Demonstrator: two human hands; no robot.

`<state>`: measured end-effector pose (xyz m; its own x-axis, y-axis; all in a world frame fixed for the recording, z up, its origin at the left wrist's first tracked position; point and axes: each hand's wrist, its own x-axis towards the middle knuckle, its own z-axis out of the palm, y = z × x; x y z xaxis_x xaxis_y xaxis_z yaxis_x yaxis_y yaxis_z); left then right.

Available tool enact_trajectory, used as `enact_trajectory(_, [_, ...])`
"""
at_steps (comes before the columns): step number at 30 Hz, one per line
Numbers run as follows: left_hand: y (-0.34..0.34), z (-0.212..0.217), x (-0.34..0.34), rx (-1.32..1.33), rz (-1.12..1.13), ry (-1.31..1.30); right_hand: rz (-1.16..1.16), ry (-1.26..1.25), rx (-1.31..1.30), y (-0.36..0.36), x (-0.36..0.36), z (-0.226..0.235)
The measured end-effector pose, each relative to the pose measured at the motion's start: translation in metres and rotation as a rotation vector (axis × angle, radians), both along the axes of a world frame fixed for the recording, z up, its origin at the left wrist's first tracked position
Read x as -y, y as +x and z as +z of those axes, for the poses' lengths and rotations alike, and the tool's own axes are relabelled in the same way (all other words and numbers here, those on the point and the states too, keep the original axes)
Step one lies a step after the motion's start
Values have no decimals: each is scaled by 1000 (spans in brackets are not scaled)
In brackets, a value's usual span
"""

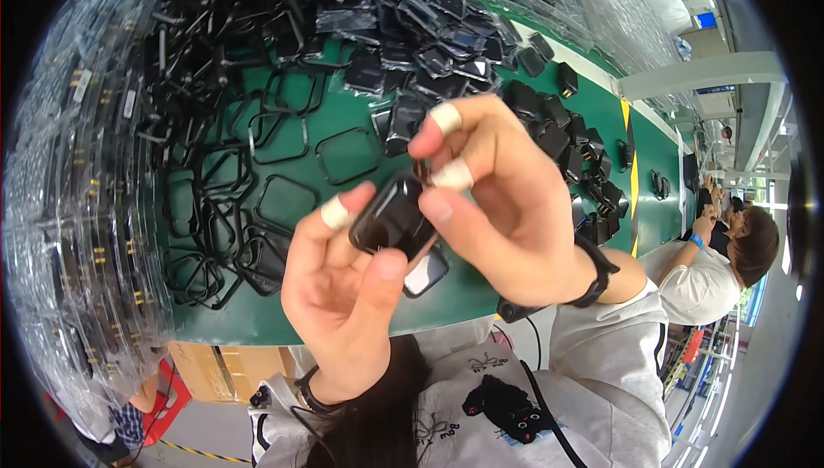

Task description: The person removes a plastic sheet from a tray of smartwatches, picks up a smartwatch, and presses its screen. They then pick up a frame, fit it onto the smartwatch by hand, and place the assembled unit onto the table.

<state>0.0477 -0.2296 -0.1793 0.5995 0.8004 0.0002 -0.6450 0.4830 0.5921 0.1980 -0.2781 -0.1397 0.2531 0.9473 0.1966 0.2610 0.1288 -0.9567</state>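
Observation:
A small glossy black casing (390, 221) with rounded corners, like a smartwatch body, is held up over the green bench. My left hand (343, 296) grips it between thumb and fingers from the near left. From the right, my right hand (524, 206) pinches its upper right edge with curled fingers. A small dark bit shows between those fingertips; whether it belongs to the casing I cannot tell. Pale tape wraps several fingertips. Just below the casing lies a piece with a bright, reflective face (427, 274), partly covered by my left hand.
Thin black frames (348, 155) lie loose and heaped at left on the green bench (257, 324). Film-wrapped black pieces (365, 69) pile up behind. Black blocks (573, 163) cluster at right. Stacked clear plastic trays (94, 211) rise at far left. Another person (717, 262) sits farther right.

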Motion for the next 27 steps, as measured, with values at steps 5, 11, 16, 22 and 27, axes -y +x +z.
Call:
enact_trajectory(5, [-2,3,12,-201,9,105,35,44,-338,-6,13,-4])
enact_trajectory(11, [0,-8,6,-74,-28,111,202,-145,-112,31,3,14])
enact_trajectory(16, [4,-4,3,-79,28,111,-174,-134,942,97,-41,15])
enact_trajectory(22, [4,-5,2,-122,66,96,-189,-196,1046,106,-44,1])
enact_trajectory(27, [8,-4,0,-116,42,68,-151,-83,1014,103,-46,-5])
